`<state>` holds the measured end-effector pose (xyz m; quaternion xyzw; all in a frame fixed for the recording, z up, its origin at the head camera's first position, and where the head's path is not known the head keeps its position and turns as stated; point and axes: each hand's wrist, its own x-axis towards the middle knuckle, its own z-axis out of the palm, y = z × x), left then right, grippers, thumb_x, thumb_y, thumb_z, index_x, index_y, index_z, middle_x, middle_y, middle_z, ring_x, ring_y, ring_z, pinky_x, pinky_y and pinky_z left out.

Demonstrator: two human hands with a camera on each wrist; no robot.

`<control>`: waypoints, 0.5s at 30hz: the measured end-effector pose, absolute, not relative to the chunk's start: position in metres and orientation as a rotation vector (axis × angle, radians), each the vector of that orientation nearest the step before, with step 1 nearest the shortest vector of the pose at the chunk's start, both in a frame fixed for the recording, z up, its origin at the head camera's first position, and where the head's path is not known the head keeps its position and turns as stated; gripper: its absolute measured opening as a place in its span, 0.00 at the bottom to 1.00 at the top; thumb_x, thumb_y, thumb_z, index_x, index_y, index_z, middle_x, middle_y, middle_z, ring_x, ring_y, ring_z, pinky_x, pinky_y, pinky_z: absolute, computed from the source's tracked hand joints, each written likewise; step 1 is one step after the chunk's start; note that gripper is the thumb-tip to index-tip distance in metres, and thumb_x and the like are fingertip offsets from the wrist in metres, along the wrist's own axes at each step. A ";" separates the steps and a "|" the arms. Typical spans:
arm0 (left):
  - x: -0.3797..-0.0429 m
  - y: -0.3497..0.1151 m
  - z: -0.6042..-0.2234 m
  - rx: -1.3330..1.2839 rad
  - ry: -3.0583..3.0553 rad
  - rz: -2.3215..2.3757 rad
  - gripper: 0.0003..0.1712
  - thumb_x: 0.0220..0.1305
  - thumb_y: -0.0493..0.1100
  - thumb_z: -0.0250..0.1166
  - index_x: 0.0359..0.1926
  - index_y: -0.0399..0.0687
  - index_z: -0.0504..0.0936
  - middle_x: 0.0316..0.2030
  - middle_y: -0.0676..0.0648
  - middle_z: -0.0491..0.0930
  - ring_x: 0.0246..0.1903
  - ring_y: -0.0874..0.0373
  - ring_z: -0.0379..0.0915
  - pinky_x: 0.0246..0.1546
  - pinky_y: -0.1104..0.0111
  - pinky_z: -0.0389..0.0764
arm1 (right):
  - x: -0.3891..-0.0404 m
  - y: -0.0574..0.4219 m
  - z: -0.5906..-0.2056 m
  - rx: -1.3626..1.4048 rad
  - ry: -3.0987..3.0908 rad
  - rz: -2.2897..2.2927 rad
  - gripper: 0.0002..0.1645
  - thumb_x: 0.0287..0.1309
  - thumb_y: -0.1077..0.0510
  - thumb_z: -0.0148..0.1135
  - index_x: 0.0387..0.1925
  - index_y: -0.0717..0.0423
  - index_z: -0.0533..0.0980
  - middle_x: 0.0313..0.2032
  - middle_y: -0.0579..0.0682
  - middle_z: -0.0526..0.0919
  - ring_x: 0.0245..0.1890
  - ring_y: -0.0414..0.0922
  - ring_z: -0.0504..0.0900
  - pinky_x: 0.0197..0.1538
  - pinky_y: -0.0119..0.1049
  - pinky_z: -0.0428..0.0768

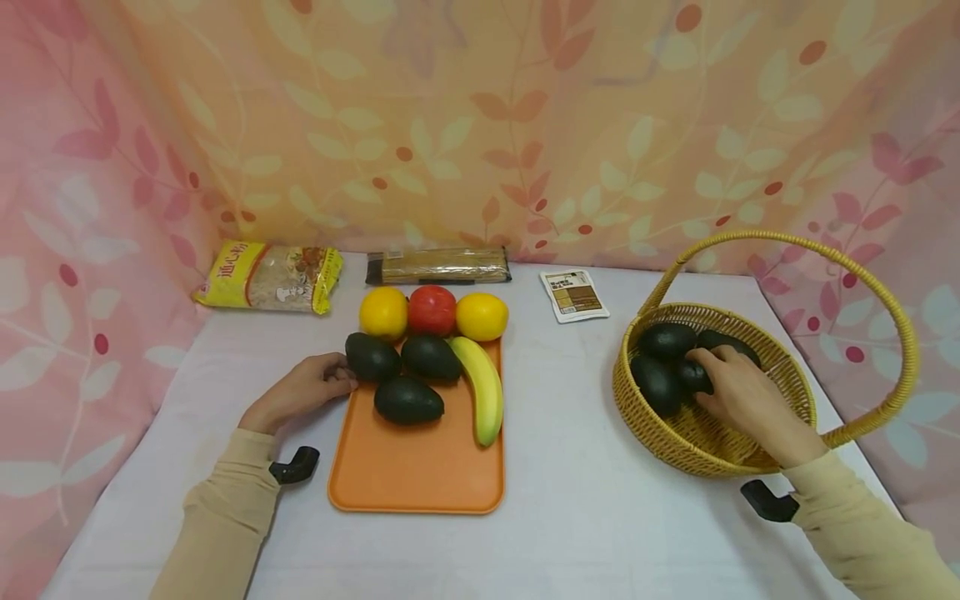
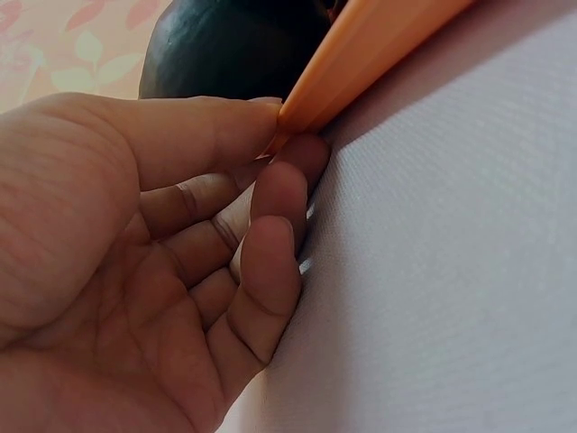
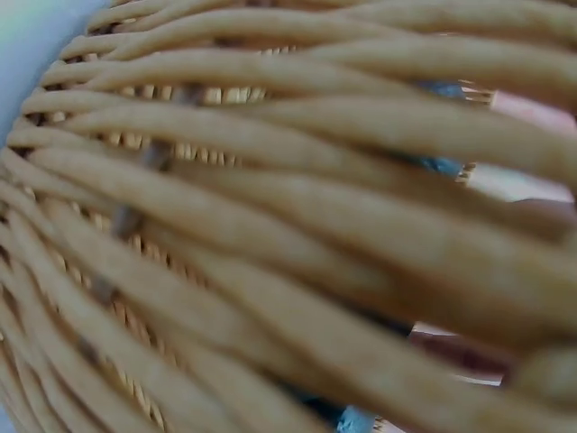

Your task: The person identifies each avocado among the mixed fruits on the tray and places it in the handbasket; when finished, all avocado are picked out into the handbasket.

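White surface (image 1: 562,500): I find the orange tray (image 1: 416,479) lengthwise toward the backdrop (image 1: 450,192), left hand (image 1: 303,390), fingers pinching its rim. Right hand (image 1: 738,396): fingers clamped on an avocado (image 1: 694,377) inside the basket (image 1: 656,433), whose long axis I cannot tell.

Tabletop (image 1: 562,467): covered in matt cloth, its fine weave visible. Tray (image 1: 420,487): smooth, plastic-looking, with a soft sheen. Basket (image 1: 675,446), near the right edge of the tabletop: rough, plaited, ropelike strands. Avocados (image 1: 408,402): skins faintly glossy and slightly uneven. Banana (image 1: 485,396): smooth, waxy-looking peel. Bag (image 1: 273,277), at the tabletop's far left corner: glossy printed plastic film, partly transparent. Packet (image 1: 442,265), along the far edge: clear, shiny film. Sachet (image 1: 574,295), near the same edge: smooth, printed. Backdrop (image 1: 465,125): matt printed cloth. Sleeves (image 1: 217,517): matt cloth.
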<state>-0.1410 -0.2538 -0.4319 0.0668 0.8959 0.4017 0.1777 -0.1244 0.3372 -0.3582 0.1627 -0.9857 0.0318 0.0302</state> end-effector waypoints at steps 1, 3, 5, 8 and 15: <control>-0.141 -0.254 -0.432 0.189 2.534 1.137 0.17 0.66 0.43 0.61 0.51 0.37 0.77 0.36 0.45 0.81 0.37 0.56 0.72 0.41 0.66 0.73 | -0.124 0.337 -0.358 0.503 -3.030 0.099 0.34 0.44 0.64 0.74 0.55 0.63 0.72 0.46 0.71 0.75 0.44 0.67 0.77 0.45 0.63 0.76; -0.141 -0.254 -0.431 0.187 2.532 1.137 0.17 0.66 0.43 0.61 0.51 0.37 0.77 0.37 0.45 0.80 0.37 0.56 0.71 0.41 0.66 0.72 | -0.123 0.336 -0.359 0.513 -3.003 0.100 0.34 0.42 0.65 0.75 0.54 0.64 0.72 0.45 0.71 0.76 0.43 0.66 0.77 0.44 0.63 0.76; -0.141 -0.254 -0.431 0.184 2.531 1.136 0.17 0.66 0.43 0.61 0.52 0.37 0.77 0.37 0.45 0.80 0.37 0.56 0.71 0.41 0.66 0.72 | -0.123 0.336 -0.360 0.529 -2.970 0.094 0.34 0.40 0.66 0.75 0.53 0.64 0.72 0.43 0.70 0.76 0.42 0.66 0.78 0.43 0.63 0.76; -0.141 -0.254 -0.431 0.185 2.531 1.137 0.18 0.66 0.43 0.61 0.52 0.37 0.77 0.37 0.44 0.80 0.37 0.56 0.72 0.42 0.66 0.73 | -0.123 0.337 -0.363 0.558 -2.922 0.082 0.35 0.38 0.68 0.76 0.52 0.65 0.72 0.41 0.69 0.76 0.39 0.65 0.78 0.40 0.62 0.76; -0.141 -0.254 -0.434 0.200 2.535 1.164 0.17 0.66 0.42 0.61 0.51 0.36 0.77 0.36 0.45 0.81 0.36 0.58 0.72 0.40 0.69 0.73 | -0.121 0.336 -0.363 0.542 -2.920 0.071 0.37 0.38 0.66 0.76 0.54 0.63 0.71 0.42 0.70 0.76 0.40 0.65 0.77 0.38 0.61 0.77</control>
